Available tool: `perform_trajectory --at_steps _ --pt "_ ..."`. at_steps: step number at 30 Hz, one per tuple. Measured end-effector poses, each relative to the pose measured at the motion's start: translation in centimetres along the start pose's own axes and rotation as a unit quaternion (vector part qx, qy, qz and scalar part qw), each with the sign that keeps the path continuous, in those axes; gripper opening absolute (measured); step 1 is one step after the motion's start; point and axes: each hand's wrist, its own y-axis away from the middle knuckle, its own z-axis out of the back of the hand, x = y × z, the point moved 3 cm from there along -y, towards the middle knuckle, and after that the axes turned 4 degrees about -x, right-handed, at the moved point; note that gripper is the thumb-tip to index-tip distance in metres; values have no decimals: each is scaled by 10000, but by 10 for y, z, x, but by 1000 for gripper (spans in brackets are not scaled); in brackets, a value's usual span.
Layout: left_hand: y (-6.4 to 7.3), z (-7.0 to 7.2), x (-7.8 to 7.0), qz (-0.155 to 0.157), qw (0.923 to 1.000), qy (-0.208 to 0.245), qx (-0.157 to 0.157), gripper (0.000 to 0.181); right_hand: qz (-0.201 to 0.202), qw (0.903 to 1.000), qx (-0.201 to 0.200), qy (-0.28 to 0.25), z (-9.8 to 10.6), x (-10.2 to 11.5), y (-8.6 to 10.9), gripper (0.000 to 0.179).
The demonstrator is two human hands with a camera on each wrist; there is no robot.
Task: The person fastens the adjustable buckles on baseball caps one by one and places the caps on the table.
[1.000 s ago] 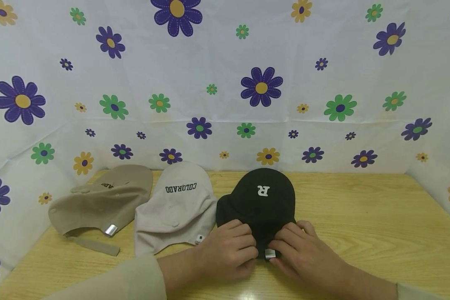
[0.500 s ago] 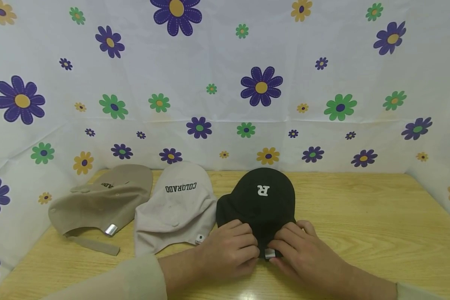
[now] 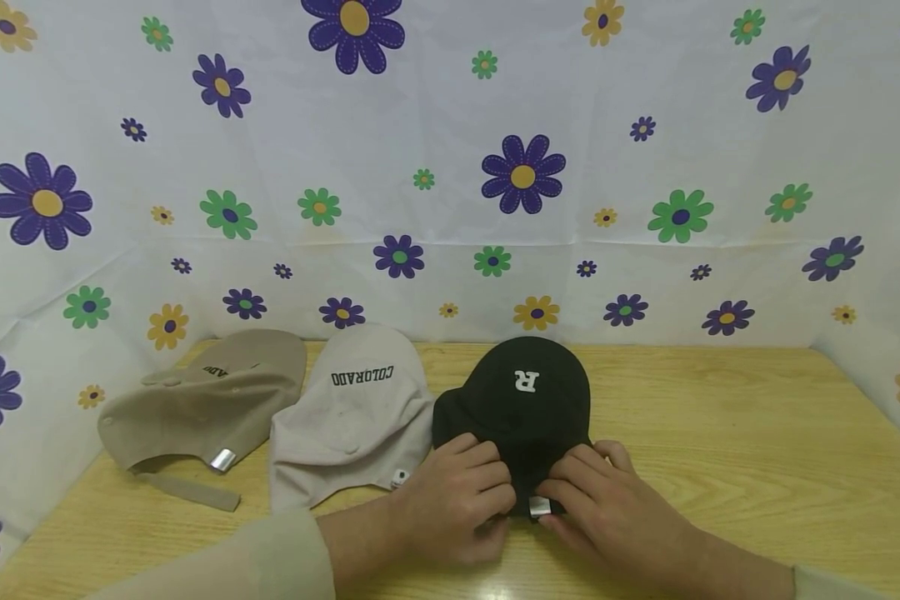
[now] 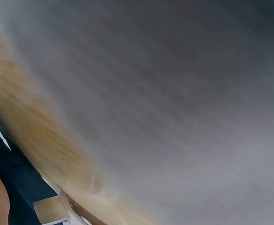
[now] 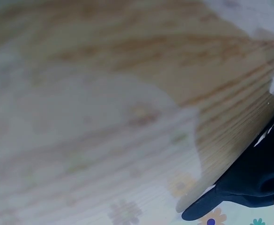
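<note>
Floral cloth (image 3: 420,108), white with purple, green and orange daisies, hangs behind the worktop (image 3: 720,433) and along both sides, creased horizontally a little above its lower edge. The worktop is pale yellow wood with visible grain and a glossy finish; light glints at its near edge, and the right wrist view shows the pattern mirrored faintly on the wood. Three caps lie in a row: khaki cap (image 3: 202,408) at left, its strap (image 3: 191,492) loose on the wood; light-grey cap (image 3: 363,396) beside it, lettered COLORADO; black cap (image 3: 525,396) at centre-right, marked with a white R. Left hand (image 3: 461,500) and right hand (image 3: 607,508) meet the black cap's near edge, each grip narrow and holding its fabric, the right beside a silvery clasp (image 3: 541,507). Grey blur fills much of the left wrist view.
</note>
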Motion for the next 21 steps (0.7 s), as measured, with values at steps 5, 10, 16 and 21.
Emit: perform_trajectory --at_steps 5,10,16,21 --pt "1 0 0 -50 10000 26 -39 6 -49 10000 39 -1 1 0 0 22" --pt "3 2 -6 -136 9998 127 -62 5 -31 10000 56 -43 0 5 3 24" --pt "2 1 -5 19 9996 237 121 5 28 10000 -7 -46 2 6 3 35" --pt "-1 4 -1 -80 9998 136 82 4 32 10000 -1 -21 4 3 -1 37"
